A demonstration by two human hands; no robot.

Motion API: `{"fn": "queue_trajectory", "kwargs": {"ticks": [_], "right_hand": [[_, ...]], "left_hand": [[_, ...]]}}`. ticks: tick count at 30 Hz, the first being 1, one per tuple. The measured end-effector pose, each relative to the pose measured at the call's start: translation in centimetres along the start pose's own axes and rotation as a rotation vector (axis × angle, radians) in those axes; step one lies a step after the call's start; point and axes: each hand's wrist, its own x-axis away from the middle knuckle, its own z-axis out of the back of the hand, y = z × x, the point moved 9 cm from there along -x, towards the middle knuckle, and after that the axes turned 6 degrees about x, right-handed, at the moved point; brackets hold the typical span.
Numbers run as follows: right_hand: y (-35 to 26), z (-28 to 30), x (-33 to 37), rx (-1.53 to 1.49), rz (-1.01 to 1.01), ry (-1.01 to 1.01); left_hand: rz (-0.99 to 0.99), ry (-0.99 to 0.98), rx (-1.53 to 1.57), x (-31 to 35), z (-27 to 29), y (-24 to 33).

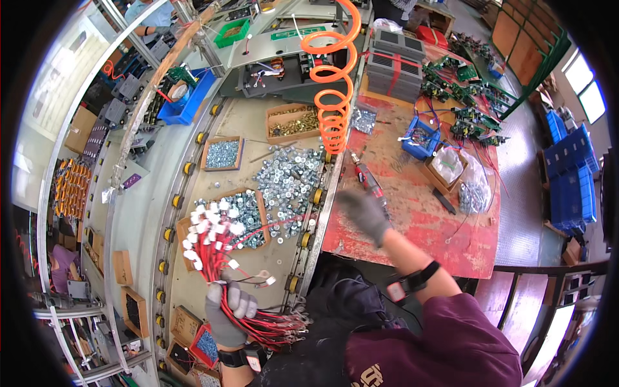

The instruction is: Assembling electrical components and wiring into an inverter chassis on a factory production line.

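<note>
My left hand (229, 316), in a grey glove, is closed round a bundle of red wires (211, 255). White plug connectors crowd the upper end of the bundle, and metal ring terminals hang from the lower end near my body. My right hand (364, 216), also gloved in grey, is over the red worktop, blurred by motion, so its fingers cannot be made out. Just beyond it lies a red and black power screwdriver (369, 179). Behind the connectors, a cardboard box (261, 216) holds metal fasteners, with a loose pile of bolts (287, 180) beside it.
An orange coiled hose (332, 76) hangs over the far middle. Small boxes of screws (222, 155) and brass parts (291, 124) stand on the bench. Grey metal cases (394, 64), circuit boards (451, 84) and a blue bin (420, 140) occupy the red worktop (419, 226).
</note>
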Motion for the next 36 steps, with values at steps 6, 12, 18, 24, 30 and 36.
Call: {"fn": "queue_trajectory", "kwargs": {"ticks": [6, 12, 18, 24, 30, 36], "right_hand": [[20.7, 24.6, 9.4, 1.065, -0.842, 0.663], [27.3, 24.2, 10.3, 1.285, -0.581, 0.259], [14.9, 15.7, 3.6, 0.415, -0.266, 0.109], [-12.0, -7.0, 1.8, -0.256, 0.000, -0.794], [-23.7, -15.1, 3.7, -0.186, 0.104, -1.150], [-22.4, -17.6, 4.6, -0.145, -0.024, -1.272]], "left_hand": [[-0.113, 0.334, -0.324, 0.0, 1.8, 3.2], [-0.051, 0.416, -0.544, -1.3, 0.9, 2.2], [-0.047, 0.397, -0.561, -1.5, 0.5, 2.1], [-0.186, 0.416, -0.697, -1.2, 0.4, 1.6], [-0.161, 0.598, -0.931, 1.5, 1.9, 2.0], [-0.165, 0.699, -0.968, 3.4, 2.2, 2.7]]}}
